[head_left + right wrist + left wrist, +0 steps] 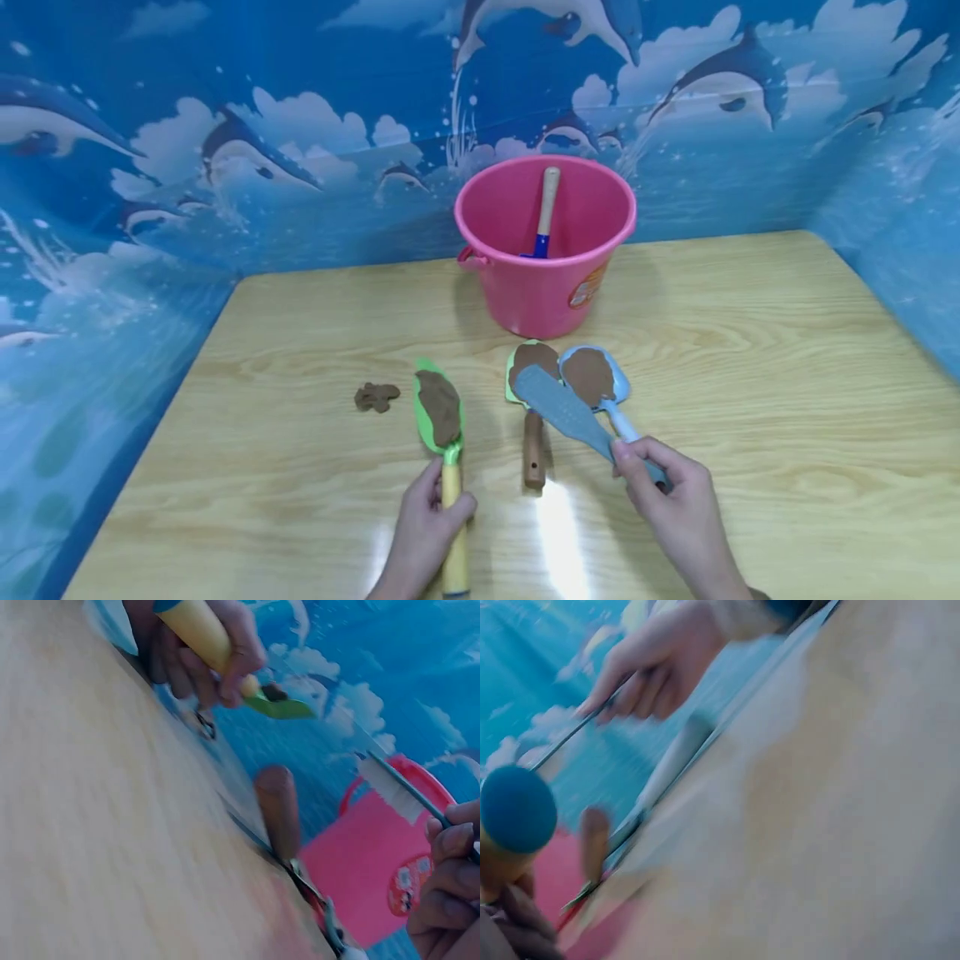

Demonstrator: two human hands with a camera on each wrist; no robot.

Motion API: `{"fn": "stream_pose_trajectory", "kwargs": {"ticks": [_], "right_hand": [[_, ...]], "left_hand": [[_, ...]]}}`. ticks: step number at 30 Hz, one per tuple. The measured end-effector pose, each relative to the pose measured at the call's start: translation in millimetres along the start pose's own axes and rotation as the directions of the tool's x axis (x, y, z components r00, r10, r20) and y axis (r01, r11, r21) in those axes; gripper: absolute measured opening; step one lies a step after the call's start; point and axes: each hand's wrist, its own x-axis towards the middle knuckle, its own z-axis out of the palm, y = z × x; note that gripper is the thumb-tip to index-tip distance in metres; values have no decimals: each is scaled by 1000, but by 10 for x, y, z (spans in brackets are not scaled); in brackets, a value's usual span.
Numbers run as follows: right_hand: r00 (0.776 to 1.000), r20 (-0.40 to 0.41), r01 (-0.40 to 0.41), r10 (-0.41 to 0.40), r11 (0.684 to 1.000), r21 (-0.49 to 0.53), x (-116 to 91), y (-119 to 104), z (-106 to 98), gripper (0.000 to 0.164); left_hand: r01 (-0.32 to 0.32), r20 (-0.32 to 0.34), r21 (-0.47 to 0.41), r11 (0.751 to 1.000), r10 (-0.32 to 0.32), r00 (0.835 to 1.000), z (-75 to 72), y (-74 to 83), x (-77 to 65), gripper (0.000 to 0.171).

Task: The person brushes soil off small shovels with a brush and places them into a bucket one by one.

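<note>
My left hand grips the yellow handle of a green trowel, whose blade carries a brown, clay-like mass. Between thumb and fingers, my right hand holds a grey-blue brush; pale bristles show under it in the right wrist view. In the head view the brush overlaps a green shovel with a brown handle and reaches across toward a light blue shovel. Both shovels lie side by side with brown material on their blades.
A pink bucket stands behind the shovels, with a pale-handled blue tool leaning inside. Small brown lumps lie on the wooden table left of the trowel. A dolphin-print backdrop borders the table's back and sides.
</note>
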Motion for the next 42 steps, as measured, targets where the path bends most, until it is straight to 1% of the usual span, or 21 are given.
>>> {"fn": "stream_pose_trajectory", "kwargs": {"ticks": [2, 3, 4, 6, 7, 9, 11, 13, 16, 19, 21, 23, 25, 27, 29, 31, 32, 35, 38, 40, 42], "right_hand": [[999, 18, 27, -28, 999, 40, -15, 15, 31, 18], [999, 25, 41, -42, 998, 57, -19, 24, 46, 18], [998, 30, 50, -52, 996, 72, -22, 33, 60, 17], [998, 36, 54, -58, 995, 83, -27, 48, 83, 17], [998, 35, 50, -53, 995, 82, -30, 52, 91, 17], [998, 31, 49, -52, 996, 80, -35, 56, 103, 17], [998, 26, 53, -55, 996, 65, -38, 53, 110, 17], [998, 24, 56, -58, 997, 53, -40, 46, 111, 17], [997, 23, 69, -70, 997, 30, -35, 42, 103, 17], [995, 30, 90, -91, 996, 15, -31, 51, 94, 17], [992, 55, 115, -116, 993, 22, -33, 68, 89, 18], [984, 94, 145, -148, 989, 38, -38, 90, 92, 18], [971, 130, 198, -201, 980, 36, -45, 115, 107, 19], [942, 136, 312, -306, 950, -24, -39, 140, 131, 17], [907, 102, 418, -408, 901, -116, -27, 159, 150, 17], [869, 48, 489, -492, 843, -224, -6, 175, 162, 18], [854, 22, 506, -519, 821, -263, 5, 178, 162, 18], [832, -46, 516, -553, 801, -303, 31, 192, 159, 15], [799, -83, 544, -595, 775, -321, 47, 212, 158, 10], [784, -104, 553, -612, 765, -330, 55, 221, 152, 7], [792, -139, 527, -595, 780, -337, 59, 214, 122, 7]], "left_hand": [[-9, 34, -117, 993, 13, 999, 79, -8, -53, 28], [-12, 65, -180, 984, 24, 998, 104, -9, -72, 24], [-6, 96, -243, 970, 30, 995, 121, -8, -83, 18], [28, 156, -341, 940, 27, 987, 128, -2, -106, 15], [51, 190, -390, 919, 26, 981, 125, -8, -117, 18], [96, 243, -438, 894, 15, 970, 113, -22, -141, 26], [143, 277, -437, 888, -18, 961, 108, -30, -162, 35], [166, 315, -434, 886, -23, 949, 113, -31, -184, 38], [153, 357, -445, 882, 19, 934, 135, -32, -215, 38], [156, 411, -465, 872, 57, 910, 158, -36, -232, 33], [167, 435, -461, 872, 58, 899, 169, -37, -243, 30], [179, 445, -445, 877, 44, 894, 175, -35, -252, 28], [171, 450, -419, 892, 41, 892, 178, -33, -259, 26], [165, 460, -395, 904, 39, 887, 180, -29, -268, 25], [168, 468, -384, 908, 35, 883, 186, -27, -275, 23], [179, 474, -379, 908, 24, 880, 188, -24, -285, 21], [185, 473, -380, 906, 18, 881, 189, -23, -288, 20], [201, 470, -387, 900, 5, 882, 190, -21, -294, 19], [212, 474, -394, 894, 0, 881, 193, -28, -286, 19], [230, 478, -396, 889, -15, 878, 192, -30, -278, 19], [250, 483, -394, 884, -32, 875, 190, -31, -267, 20]]}}
